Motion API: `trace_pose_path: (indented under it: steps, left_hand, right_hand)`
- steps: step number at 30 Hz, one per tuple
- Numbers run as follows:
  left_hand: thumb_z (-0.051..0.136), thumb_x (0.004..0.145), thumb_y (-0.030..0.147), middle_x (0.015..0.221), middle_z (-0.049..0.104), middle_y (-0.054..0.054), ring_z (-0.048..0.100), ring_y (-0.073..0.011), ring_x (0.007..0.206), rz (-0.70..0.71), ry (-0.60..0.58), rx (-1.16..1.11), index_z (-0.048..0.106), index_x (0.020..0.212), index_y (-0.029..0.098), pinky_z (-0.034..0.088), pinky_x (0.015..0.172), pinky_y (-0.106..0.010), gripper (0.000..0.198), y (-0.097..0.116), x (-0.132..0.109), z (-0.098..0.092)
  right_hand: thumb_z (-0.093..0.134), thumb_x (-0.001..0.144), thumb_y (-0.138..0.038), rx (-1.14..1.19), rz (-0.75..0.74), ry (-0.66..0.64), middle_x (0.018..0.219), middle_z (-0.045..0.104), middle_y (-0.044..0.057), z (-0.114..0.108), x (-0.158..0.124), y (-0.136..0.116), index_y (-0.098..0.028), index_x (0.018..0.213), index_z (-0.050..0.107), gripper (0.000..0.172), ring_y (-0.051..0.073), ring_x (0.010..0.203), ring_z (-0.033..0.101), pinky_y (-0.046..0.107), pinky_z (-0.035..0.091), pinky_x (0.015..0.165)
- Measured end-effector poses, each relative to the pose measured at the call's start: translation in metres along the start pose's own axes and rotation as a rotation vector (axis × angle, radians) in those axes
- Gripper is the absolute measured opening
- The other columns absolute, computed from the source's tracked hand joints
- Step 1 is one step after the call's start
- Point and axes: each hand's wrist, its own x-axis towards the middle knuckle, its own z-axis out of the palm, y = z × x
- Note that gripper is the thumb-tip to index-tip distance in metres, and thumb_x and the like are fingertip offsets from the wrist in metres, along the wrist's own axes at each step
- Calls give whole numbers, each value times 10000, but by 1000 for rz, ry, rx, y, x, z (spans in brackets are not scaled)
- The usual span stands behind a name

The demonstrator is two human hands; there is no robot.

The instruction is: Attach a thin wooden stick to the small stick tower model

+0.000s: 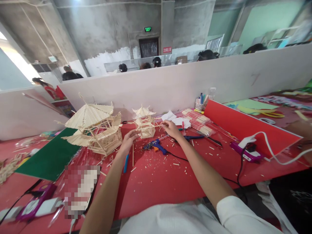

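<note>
A small pagoda model made of thin wooden sticks (147, 126) stands upright between my hands, with stick ends jutting from its sides. My left hand (129, 139) is at its lower left, fingers closed at its edge. On the other side, my right hand (171, 127) is in a pinch near the jutting sticks; what is in the fingertips is too small to make out. Below the model lies a blue hot glue gun (158, 147) with its nozzle to the left. A larger stick pagoda (97, 125) stands left of my left hand.
Stick offcuts litter the red table (151, 185). A blue pen (126, 163) lies by my left wrist. Packs of sticks (198, 122), white tissue (180, 122) and a pen cup (199, 104) are at the back right. A purple power strip (246, 152) sits right, with cords.
</note>
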Motion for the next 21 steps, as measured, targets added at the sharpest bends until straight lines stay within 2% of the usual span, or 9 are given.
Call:
trace_pose_path:
  steps: [10, 21]
  left_hand:
    - [863, 623, 332, 1185, 742, -95, 681, -178, 906, 25, 10, 40, 724, 1083, 201, 520, 719, -246, 498, 3, -1, 0]
    - [864, 616, 355, 1193, 732, -113, 675, -205, 945, 34, 18, 43, 752, 1073, 194, 518, 728, -267, 497, 2, 0, -2]
  right_hand:
    - [549, 870, -384, -25, -21, 43, 906, 730, 92, -3, 2, -3, -187, 885, 652, 222, 247, 864, 667, 365, 498, 816]
    - [553, 873, -401, -16, -19, 42, 935, 732, 103, -3, 4, 0, -185, 902, 660, 242, 253, 880, 669, 375, 499, 839]
